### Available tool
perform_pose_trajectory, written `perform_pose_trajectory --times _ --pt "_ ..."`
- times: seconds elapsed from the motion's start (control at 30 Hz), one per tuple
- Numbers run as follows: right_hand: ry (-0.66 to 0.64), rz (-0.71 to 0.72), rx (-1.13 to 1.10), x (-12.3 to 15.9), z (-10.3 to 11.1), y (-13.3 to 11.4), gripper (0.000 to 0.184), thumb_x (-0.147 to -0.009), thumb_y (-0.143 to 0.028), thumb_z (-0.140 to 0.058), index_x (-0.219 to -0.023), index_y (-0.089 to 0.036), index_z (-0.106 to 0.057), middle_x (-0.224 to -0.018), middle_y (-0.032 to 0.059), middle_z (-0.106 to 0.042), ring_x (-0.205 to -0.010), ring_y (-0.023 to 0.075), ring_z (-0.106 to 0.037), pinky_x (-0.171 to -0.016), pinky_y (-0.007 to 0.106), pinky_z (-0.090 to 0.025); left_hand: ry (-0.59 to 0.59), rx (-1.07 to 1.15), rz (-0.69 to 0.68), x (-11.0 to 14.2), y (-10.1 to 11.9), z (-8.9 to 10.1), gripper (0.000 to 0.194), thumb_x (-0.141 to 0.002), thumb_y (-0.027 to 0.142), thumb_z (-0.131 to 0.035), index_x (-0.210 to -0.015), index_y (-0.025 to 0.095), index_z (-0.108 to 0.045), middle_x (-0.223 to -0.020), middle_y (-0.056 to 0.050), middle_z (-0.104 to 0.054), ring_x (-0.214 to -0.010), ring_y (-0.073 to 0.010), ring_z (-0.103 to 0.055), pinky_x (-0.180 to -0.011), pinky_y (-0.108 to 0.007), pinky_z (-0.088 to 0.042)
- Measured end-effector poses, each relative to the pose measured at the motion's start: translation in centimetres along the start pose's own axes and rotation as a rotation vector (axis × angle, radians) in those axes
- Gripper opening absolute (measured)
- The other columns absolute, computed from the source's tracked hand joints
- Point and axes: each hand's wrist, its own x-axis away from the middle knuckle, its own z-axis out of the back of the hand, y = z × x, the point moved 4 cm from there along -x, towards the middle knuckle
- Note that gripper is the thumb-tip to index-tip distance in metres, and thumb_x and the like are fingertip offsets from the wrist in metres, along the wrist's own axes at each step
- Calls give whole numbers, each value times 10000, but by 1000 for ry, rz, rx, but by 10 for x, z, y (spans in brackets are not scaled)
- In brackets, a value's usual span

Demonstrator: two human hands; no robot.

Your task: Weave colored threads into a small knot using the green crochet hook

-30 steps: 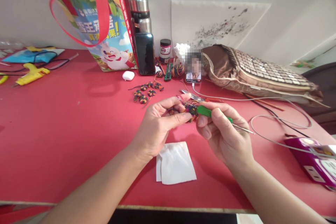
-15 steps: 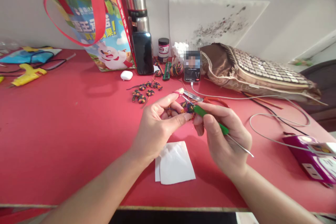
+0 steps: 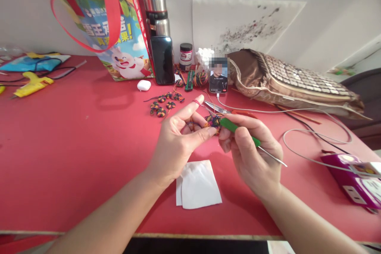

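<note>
Beyond the tissue (image 3: 201, 186), your left hand (image 3: 175, 145) pinches yarnwork (image 3: 212, 121), your right hand (image 3: 257, 154) a green-handled hook (image 3: 228, 125) slanting toward it.

The tall, colourful glossy carrier bag (image 3: 97, 16) reads "雪王" in white and "果!" in yellow, neighbouring characters partly covered by its red strap handle (image 3: 112, 20). Lettering on the small, dark-lidded round jar (image 3: 186, 57) and lit, black-framed phone (image 3: 218, 79) is too small to read.

Counted two hands (image 3: 175, 149), one green-handled hook (image 3: 228, 124), one pair of scissors (image 3: 218, 108); along tabletop (image 3: 89, 147) back edge, two phones (image 3: 162, 61), one jar (image 3: 186, 56), one flask (image 3: 155, 4), one shopping bag (image 3: 131, 61); toward back left corner, one yellow glue gun (image 3: 34, 84).
</note>
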Motion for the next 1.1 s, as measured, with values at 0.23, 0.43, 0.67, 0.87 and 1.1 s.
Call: perform_pose_trajectory --times 0.23,0.43,0.67,0.87,1.1 --pt "21 56 135 3 -3 -3 211 -1086 -250 -658 -1234 -276 -806 -836 3 -728 -667 119 -647 -622 273 -581 -2 -105 -72 6 5 -6 822 -773 227 -929 -1548 245 -656 -788 48 -644 -718 -107 -583 -684 -246 -499" --pt "-34 146 138 7 -3 -9 255 -1089 -258 -656 -1308 -298 -779 -929 30 -769 -750 147 -696 -652 292 -608 -25 7 36 1 -1 -2 979 -726 226 -956 -1624 215 -566 -814 41 -661 -744 -126 -621 -734 -276 -519" --pt "8 123 244 0 -1 -11 194 -1078 -231 -659 -1200 -269 -806 -812 1 -733 -637 125 -652 -581 269 -583 16 -78 -7 4 8 -4 941 -682 132 -961 -1560 226 -635 -765 64 -653 -686 -99 -563 -663 -245 -472" --pt "40 31 53 6 -7 -3 210 -1077 -340 -684 -1259 -306 -782 -921 20 -773 -731 142 -688 -679 303 -615 -75 92 91 0 1 -4 655 -682 217 -984 -1311 221 -799 -782 47 -663 -739 -124 -633 -767 -288 -515" --pt "8 -322 -306 -8 -9 8 239 -1003 -511 -742 -1080 -301 -826 -736 -20 -700 -534 109 -512 -549 276 -503 -120 186 137 -6 3 1 386 -633 139 -978 -992 219 -861 -757 41 -620 -722 -108 -565 -741 -277 -497"
